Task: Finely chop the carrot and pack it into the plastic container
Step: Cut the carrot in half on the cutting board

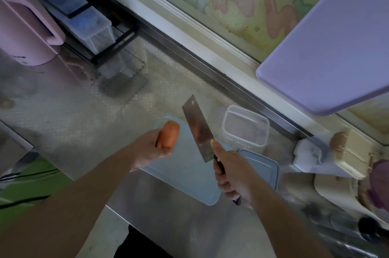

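My left hand (149, 148) grips a whole orange carrot (169, 134) and holds it above the far left end of a pale blue cutting board (189, 182). My right hand (230, 171) grips the dark handle of a cleaver (197, 129); the blade points up and away over the board. An open clear plastic container (245, 125) stands just beyond the board to the right. Its blue-rimmed lid (260, 166) lies flat beside the board, right of my right hand.
A pink kettle (25, 32) and a black wire rack (88, 15) with clear boxes stand at the far left. A lilac cabinet door (328, 47) hangs open at upper right. Cream-coloured items (349, 152) crowd the right edge. A window sill runs along the back.
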The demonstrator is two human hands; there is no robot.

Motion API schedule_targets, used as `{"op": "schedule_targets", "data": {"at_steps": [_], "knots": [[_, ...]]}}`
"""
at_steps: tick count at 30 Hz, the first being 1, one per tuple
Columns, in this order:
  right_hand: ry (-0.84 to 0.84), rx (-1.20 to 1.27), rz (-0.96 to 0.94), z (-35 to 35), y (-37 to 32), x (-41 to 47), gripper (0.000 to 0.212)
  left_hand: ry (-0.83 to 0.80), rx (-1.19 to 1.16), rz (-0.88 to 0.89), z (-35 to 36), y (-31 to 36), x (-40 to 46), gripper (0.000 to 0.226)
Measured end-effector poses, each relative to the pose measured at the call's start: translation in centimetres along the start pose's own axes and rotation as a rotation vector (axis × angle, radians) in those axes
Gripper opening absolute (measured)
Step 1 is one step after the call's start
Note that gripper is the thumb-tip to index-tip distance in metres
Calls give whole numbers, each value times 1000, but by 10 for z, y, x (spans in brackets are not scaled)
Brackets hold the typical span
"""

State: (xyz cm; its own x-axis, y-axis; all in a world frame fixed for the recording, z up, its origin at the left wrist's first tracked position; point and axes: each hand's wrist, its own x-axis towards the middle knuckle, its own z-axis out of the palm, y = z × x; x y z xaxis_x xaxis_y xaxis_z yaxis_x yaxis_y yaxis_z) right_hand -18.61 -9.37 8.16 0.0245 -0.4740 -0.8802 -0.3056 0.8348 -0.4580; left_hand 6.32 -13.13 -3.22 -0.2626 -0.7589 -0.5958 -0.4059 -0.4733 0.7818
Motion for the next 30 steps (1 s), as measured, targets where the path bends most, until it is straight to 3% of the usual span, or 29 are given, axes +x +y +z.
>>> {"op": "schedule_targets", "data": {"at_steps": [3,10,14,16,25,30], "knots": [[-28,-9,-25,-4,-5,-1,59,-3,126,5,-1,7,2,34],[65,62,-13,0,5,0,60,65,143,-115,14,15,4,44],[112,81,44,4,15,2,61,29,-337,-218,30,17,2,51],[116,99,63,8,19,3,62,31,-383,-239,38,20,1,43],[120,117,67,23,29,7,62,169,422,-155,59,4,1,41],[105,123,40,31,31,6,62,156,378,-162,58,4,2,30]]}}
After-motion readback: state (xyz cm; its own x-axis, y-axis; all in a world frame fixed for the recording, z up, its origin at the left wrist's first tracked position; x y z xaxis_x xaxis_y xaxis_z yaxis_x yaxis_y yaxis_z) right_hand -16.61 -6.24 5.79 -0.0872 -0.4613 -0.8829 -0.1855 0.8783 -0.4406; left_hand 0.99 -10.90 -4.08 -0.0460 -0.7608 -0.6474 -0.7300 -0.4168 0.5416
